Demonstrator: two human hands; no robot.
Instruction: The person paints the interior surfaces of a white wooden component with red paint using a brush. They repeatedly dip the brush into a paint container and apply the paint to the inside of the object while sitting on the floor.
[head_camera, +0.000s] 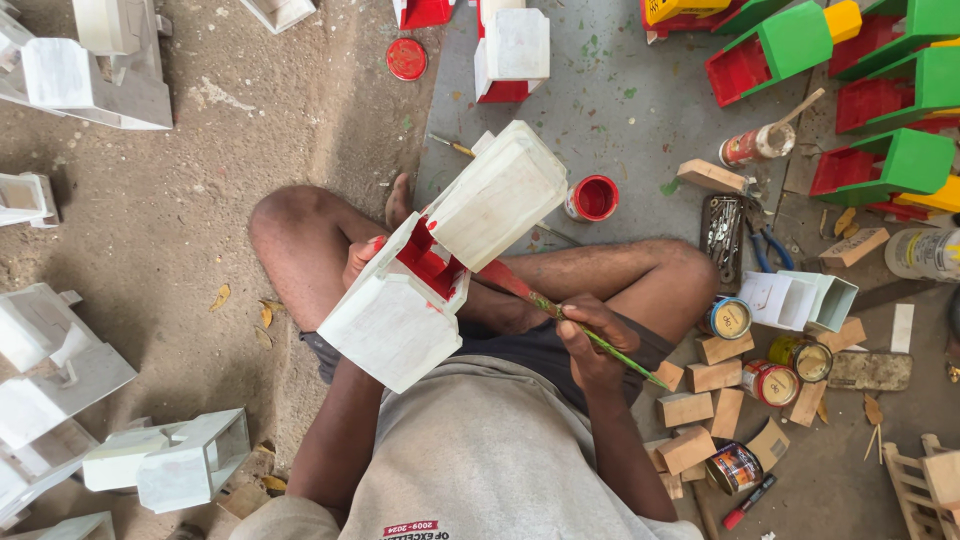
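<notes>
Head view looked straight down, and I saw the left hand (362, 262) clamped on a white wooden model house (440, 255) at the centre of the frame, fingers wrapped round its left side and smeared with red. That house sat tilted above the crossed legs, its inner recess (432, 262) already red while the outer walls remained white. The right hand (592, 345), just right of centre, was closed around a thin green-handled paintbrush (565, 318), whose red-loaded tip reached up and left to touch the underside of the house. An open red paint pot (595, 197) stood on the grey floor mat (620, 100) just above the right knee, near the house but apart from it. White unpainted houses (60, 370) lay along the left edge on the dirt floor, and finished green-and-red houses (880, 165) filled the upper right. Small wooden blocks (700, 400) and several paint tins (770, 382) clustered at the lower right, close beside the right forearm. A red lid (406, 58) lay near the top centre.
</notes>
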